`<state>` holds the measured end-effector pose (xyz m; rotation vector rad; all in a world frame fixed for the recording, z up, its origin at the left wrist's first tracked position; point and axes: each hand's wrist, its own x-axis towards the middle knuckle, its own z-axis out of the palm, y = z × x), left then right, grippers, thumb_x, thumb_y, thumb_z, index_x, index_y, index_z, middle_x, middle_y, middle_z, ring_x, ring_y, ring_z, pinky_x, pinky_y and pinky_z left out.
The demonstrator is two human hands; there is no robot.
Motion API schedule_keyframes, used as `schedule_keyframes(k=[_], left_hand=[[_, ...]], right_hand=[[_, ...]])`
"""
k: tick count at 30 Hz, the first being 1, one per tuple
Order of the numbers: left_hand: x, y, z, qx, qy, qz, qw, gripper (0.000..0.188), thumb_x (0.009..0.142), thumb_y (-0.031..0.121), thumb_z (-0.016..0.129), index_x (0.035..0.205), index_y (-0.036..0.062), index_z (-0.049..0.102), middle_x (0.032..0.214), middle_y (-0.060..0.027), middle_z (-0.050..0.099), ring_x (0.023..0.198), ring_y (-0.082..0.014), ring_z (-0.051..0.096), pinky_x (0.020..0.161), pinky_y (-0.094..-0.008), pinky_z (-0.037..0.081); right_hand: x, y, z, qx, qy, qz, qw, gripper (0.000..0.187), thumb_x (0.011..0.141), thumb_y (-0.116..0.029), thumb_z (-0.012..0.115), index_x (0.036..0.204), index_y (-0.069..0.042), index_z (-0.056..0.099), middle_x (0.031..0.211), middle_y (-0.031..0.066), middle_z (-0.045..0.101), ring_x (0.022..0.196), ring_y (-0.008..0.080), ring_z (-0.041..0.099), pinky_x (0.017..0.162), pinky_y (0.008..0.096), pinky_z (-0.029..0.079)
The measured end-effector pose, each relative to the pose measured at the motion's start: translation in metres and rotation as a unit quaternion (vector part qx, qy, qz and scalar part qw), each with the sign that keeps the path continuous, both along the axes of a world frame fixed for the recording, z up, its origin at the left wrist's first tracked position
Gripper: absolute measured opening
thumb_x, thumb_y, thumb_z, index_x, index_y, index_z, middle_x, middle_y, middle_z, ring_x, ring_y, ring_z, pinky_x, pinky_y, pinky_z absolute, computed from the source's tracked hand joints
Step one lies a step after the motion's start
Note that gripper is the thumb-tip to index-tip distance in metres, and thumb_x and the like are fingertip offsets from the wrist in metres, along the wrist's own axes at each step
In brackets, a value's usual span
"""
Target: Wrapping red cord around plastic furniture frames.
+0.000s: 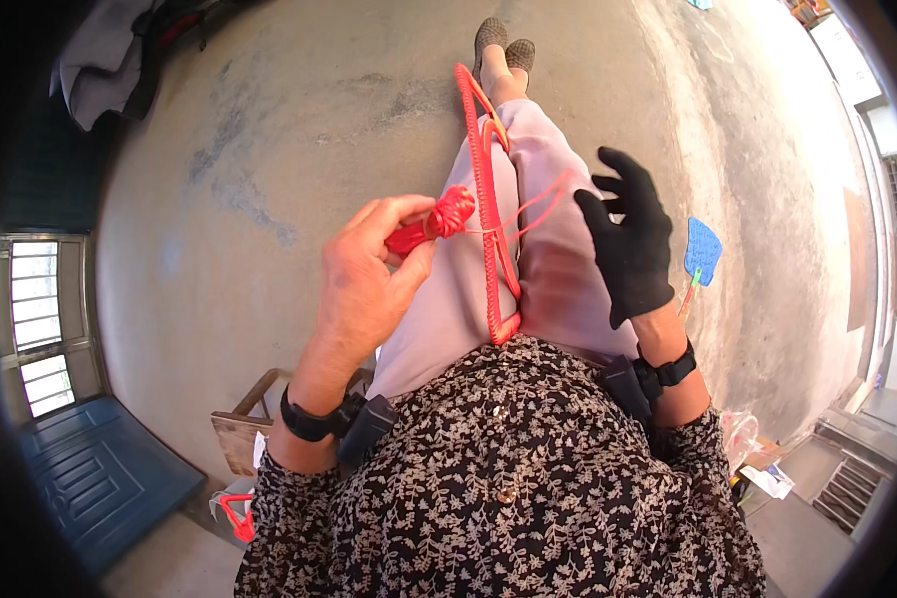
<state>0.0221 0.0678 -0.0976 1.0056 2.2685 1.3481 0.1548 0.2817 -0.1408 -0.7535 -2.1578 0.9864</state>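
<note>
The bare left hand point(369, 261) has its thumb and fingers closed around a knotted red cord bundle point(452, 211), whose coiled end juts out past the fingertips. The black-gloved right hand point(633, 239) has its fingers parted and loosely curved; a thin red strand point(540, 202) reaches toward them, but blur hides whether they have hold of it. Between the two sets of fingers lies the long red frame point(485, 199), resting along the lilac trousers point(419, 319). As a judgement, binding is well along: the frame's long side nearest the left fingers looks closely ridged from end to end, while the loose strand and the bundled cord remain unwound. Outward, beyond the right wrist, is a blue fly swatter point(703, 249).
</note>
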Motion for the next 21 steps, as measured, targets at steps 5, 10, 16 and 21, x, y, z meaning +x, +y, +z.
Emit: schedule_keyframes(k=[5, 10, 16, 21], left_hand=[[-0.006, 0.005, 0.002, 0.052, -0.075, 0.032, 0.995, 0.034, 0.082, -0.007, 0.063, 0.115, -0.0016, 0.057, 0.104, -0.0078, 0.064, 0.093, -0.0115, 0.062, 0.073, -0.0222, 0.052], [-0.003, 0.008, 0.012, 0.042, -0.087, 0.025, 0.995, 0.031, 0.082, -0.008, 0.063, 0.111, -0.0020, 0.057, 0.103, -0.0084, 0.063, 0.093, -0.0118, 0.062, 0.072, -0.0216, 0.052], [-0.003, 0.009, 0.011, 0.073, -0.072, 0.033, 0.994, 0.023, 0.081, -0.003, 0.066, 0.104, 0.0003, 0.060, 0.096, -0.0083, 0.068, 0.084, -0.0101, 0.066, 0.068, -0.0251, 0.054], [-0.008, 0.002, 0.003, 0.021, 0.032, 0.020, 0.999, 0.025, 0.076, -0.005, 0.066, 0.099, 0.0025, 0.061, 0.089, -0.0097, 0.065, 0.080, -0.0178, 0.066, 0.069, -0.0288, 0.054]], right_hand=[[0.003, -0.016, 0.010, -0.209, 0.011, 0.136, 0.968, 0.015, 0.084, -0.008, 0.069, 0.098, -0.002, 0.066, 0.091, 0.0035, 0.069, 0.078, 0.0063, 0.060, 0.069, 0.0240, 0.049], [-0.001, -0.035, -0.003, -0.352, 0.007, 0.208, 0.913, 0.015, 0.087, -0.010, 0.067, 0.098, -0.001, 0.064, 0.088, 0.0015, 0.066, 0.081, 0.0054, 0.059, 0.072, 0.0223, 0.048], [-0.002, -0.032, 0.005, -0.534, -0.094, 0.197, 0.817, 0.016, 0.092, -0.016, 0.058, 0.100, -0.003, 0.061, 0.084, 0.0029, 0.063, 0.069, 0.0084, 0.058, 0.060, 0.0222, 0.046], [0.003, -0.041, -0.004, -0.485, -0.231, 0.268, 0.800, 0.016, 0.090, -0.014, 0.055, 0.103, -0.006, 0.061, 0.071, 0.0031, 0.060, 0.055, 0.0092, 0.054, 0.049, 0.0252, 0.045]])
